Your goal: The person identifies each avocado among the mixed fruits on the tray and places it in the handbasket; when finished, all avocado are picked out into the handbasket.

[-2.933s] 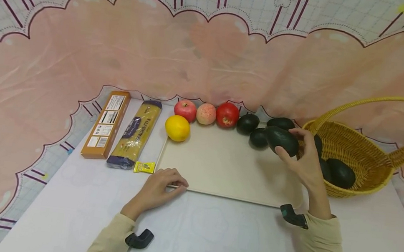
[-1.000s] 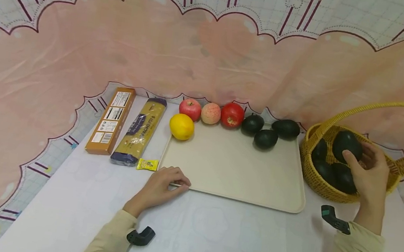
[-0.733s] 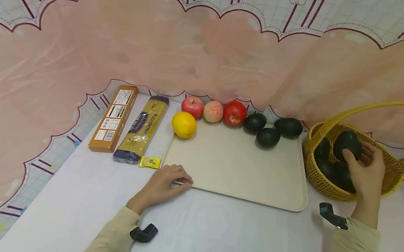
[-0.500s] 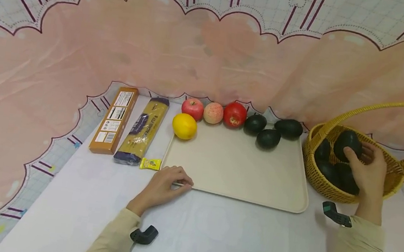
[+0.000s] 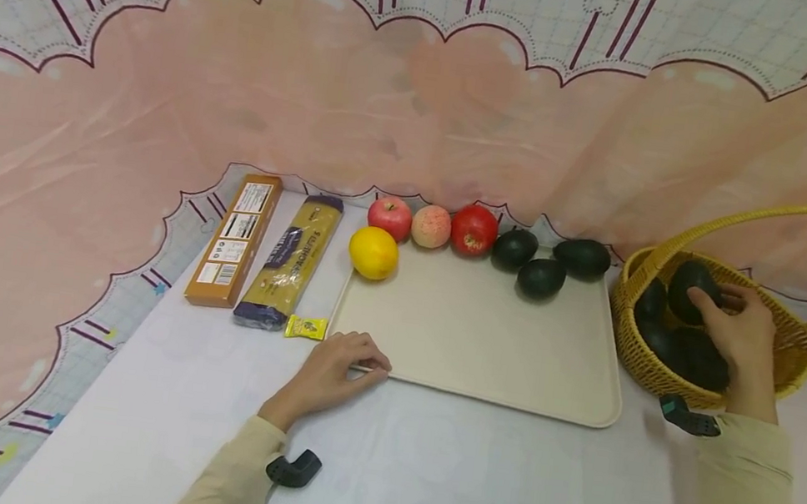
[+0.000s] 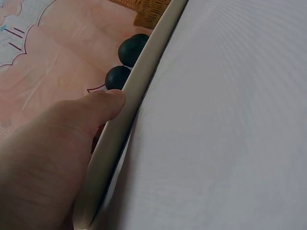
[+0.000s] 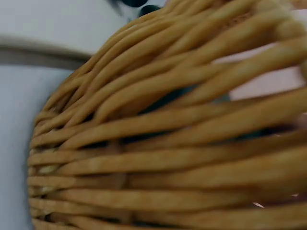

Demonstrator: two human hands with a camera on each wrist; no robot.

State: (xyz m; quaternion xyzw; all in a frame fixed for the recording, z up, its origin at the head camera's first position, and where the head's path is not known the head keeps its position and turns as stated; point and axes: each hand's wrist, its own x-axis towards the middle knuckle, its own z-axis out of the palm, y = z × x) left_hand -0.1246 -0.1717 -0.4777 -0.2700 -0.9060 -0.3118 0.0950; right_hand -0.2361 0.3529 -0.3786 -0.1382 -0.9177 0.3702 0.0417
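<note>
My right hand reaches into the wicker basket and holds a dark green avocado between thumb and fingers, above other avocados lying inside. In the right wrist view the basket's weave fills most of the picture and hides the hand. My left hand rests on the front left edge of the cream tray, fingers loosely bent. In the left wrist view its thumb lies against the tray rim.
Three avocados sit at the tray's back right corner. A pomegranate, peach, apple and lemon line its back left. Left of the tray lie a spaghetti pack, brown box and yellow packet. The basket handle arches high.
My right hand has carried the avocado from above the tray's right side into the basket. Lately the held avocado has tilted a little. The left hand stays on the tray edge.
</note>
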